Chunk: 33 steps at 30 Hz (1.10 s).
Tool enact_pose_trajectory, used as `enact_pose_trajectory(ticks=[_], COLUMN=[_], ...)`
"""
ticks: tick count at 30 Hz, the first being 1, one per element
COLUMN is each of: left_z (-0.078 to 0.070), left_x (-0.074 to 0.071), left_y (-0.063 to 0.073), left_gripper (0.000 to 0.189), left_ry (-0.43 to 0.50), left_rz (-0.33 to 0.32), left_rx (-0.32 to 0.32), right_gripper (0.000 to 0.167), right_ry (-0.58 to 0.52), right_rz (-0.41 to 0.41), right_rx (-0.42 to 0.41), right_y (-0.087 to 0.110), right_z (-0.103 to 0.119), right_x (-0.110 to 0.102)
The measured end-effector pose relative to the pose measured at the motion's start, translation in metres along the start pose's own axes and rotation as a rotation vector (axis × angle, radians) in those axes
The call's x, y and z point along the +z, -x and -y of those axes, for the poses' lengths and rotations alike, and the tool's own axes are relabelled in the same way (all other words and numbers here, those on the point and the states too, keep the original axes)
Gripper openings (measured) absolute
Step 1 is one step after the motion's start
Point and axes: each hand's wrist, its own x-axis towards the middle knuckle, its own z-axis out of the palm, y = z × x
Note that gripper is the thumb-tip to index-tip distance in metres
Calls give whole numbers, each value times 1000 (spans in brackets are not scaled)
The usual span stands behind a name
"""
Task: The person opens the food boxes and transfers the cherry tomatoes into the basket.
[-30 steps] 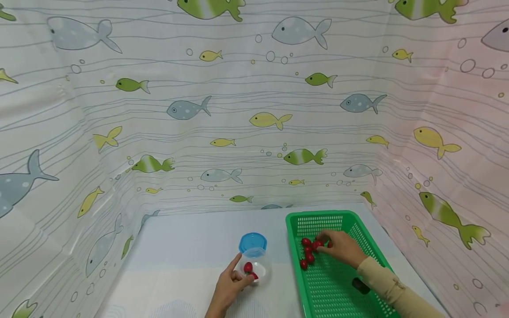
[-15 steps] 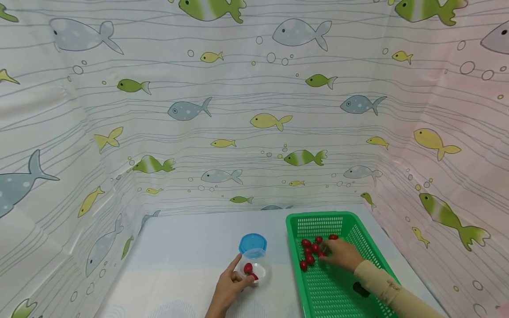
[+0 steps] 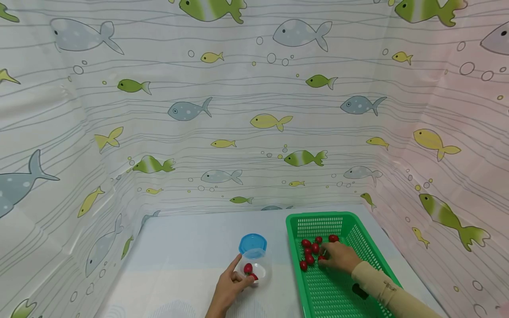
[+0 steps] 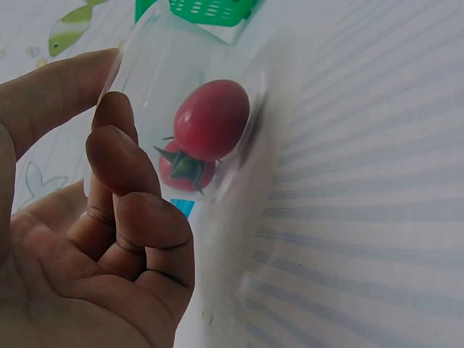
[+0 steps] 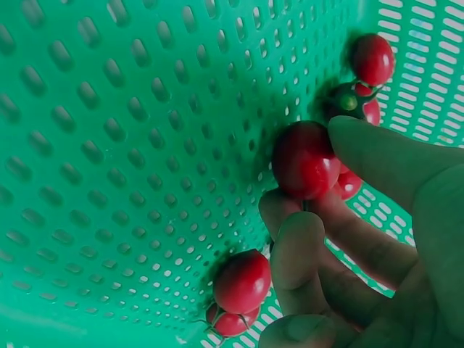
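Note:
My left hand (image 3: pixel 228 285) pinches the rim of a small clear plastic cup (image 4: pixel 148 61), which stands on the table. Two red cherry tomatoes (image 4: pixel 212 119) lie inside; one shows its green calyx. Over in the green basket (image 3: pixel 296 254), my right hand (image 3: pixel 341 257) has thumb and fingers around a cherry tomato (image 5: pixel 303 161). The right wrist view shows the thumb tip on its upper side and fingertips below. More cherry tomatoes (image 3: pixel 309 259) are scattered around that hand on the basket floor.
A blue lid (image 3: pixel 252 243) lies just behind the cup, partly overlapped by it. The basket's slotted walls rise around the right hand. Below the right sleeve (image 3: pixel 383 287) is a dark oval object (image 3: pixel 359 291). Fish-patterned sheeting (image 3: pixel 222 145) encloses the table's back and sides.
My right hand has moved from the back of the tomatoes slightly toward me, onto a nearer one, uncovering a tomato at the back. The left hand and cup stay put.

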Motion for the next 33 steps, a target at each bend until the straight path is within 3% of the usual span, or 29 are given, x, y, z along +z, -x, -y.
enact_pose_trajectory(ticks=[13, 20, 33], left_z=[1, 2, 0], left_x=[0, 0, 2], left_y=[0, 0, -1], left_gripper=[90, 90, 89], left_ry=[6, 6, 0], left_rz=[6, 7, -5], left_rx=[-3, 6, -9], right_gripper=[25, 20, 23], right_ry=[-13, -21, -58], right_rz=[-26, -61, -293], right_rx=[44, -5, -93], right_y=[-1, -5, -15], right_z=[6, 18, 56], right_x=[-5, -9, -12])
